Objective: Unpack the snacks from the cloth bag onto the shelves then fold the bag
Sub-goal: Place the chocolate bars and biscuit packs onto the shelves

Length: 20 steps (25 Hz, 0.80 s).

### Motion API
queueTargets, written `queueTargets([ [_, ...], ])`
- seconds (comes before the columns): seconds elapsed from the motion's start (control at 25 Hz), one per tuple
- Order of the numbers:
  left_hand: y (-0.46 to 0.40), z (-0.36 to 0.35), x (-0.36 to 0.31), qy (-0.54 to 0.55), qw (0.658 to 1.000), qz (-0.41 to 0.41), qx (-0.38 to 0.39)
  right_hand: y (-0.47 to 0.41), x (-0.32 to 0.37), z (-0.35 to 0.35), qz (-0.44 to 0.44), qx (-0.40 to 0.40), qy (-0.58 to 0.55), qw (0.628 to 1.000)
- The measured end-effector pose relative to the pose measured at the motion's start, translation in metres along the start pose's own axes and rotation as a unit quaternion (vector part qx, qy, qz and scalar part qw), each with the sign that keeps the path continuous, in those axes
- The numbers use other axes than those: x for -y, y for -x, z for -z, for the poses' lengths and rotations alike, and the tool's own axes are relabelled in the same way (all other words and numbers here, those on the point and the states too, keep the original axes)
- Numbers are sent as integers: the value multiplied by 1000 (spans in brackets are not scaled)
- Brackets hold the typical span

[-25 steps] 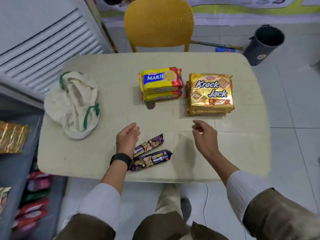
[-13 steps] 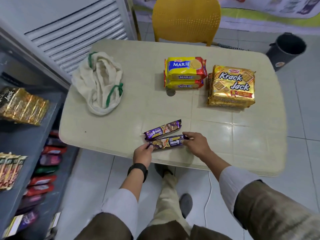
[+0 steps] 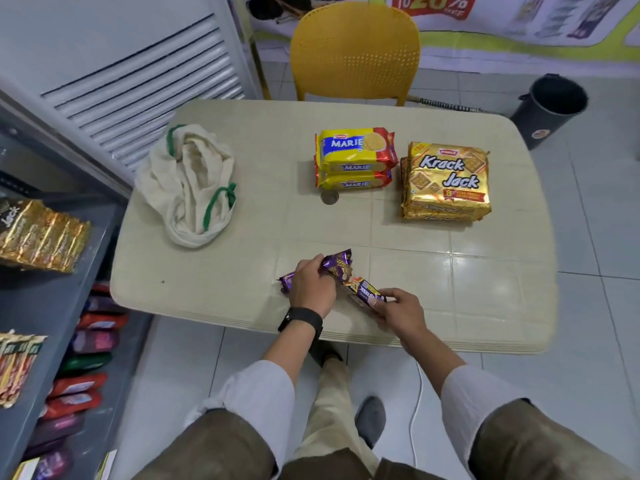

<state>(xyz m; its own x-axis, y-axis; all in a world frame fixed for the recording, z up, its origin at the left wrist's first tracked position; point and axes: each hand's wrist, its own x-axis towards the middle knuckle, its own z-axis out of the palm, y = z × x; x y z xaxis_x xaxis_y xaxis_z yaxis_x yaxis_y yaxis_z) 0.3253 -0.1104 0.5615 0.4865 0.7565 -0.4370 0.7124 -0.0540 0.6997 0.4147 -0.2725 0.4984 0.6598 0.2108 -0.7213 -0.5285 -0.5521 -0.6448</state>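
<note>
Two purple biscuit packs lie at the near edge of the cream table (image 3: 242, 271). My left hand (image 3: 311, 285) grips one purple pack (image 3: 337, 265), which sticks out on both sides of the hand. My right hand (image 3: 398, 308) pinches the end of the other purple pack (image 3: 367, 291). The white cloth bag with green handles (image 3: 188, 183) lies crumpled and open at the table's left side. Two stacked yellow Marie packs (image 3: 355, 157) and a stack of gold Krack Jack packs (image 3: 446, 181) sit at the back right.
A grey shelf unit (image 3: 69, 306) stands to the left, holding gold Krack Jack packs (image 3: 41, 235) on top and red, green and purple packs lower down. A yellow chair (image 3: 355, 51) stands behind the table. A black bin (image 3: 550, 105) sits on the floor at the right.
Both hands have closed on the purple packs and shifted them; the left hand now covers and grips one pack, and the right holds the other by its end. The camera has moved nearer.
</note>
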Motion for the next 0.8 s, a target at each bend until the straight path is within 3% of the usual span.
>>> queueTargets([
  [0.24, -22, -46, -40, -82, 972, -99, 198, 1, -17, 15, -173, 65, -192, 964],
  [0.36, -25, -62, -37, -81, 947, -98, 294, -2, -18, 14, -191, 66, -206, 957],
  [0.48, -17, -59, -24, -27, 966, -79, 246, -6, -15, 26, -149, 50, -76, 985],
  [0.6, 15, -57, 2, 114, 987, 61, 99, -17, -1, 53, -50, -21, 161, 985],
  [0.68, 46, -69, 15, 248, 942, 216, 64, -30, 20, 69, 38, -75, 260, 962],
  [0.8, 87, -96, 14, 445, 799, 384, 128, -57, 62, 74, 192, -19, 265, 945],
])
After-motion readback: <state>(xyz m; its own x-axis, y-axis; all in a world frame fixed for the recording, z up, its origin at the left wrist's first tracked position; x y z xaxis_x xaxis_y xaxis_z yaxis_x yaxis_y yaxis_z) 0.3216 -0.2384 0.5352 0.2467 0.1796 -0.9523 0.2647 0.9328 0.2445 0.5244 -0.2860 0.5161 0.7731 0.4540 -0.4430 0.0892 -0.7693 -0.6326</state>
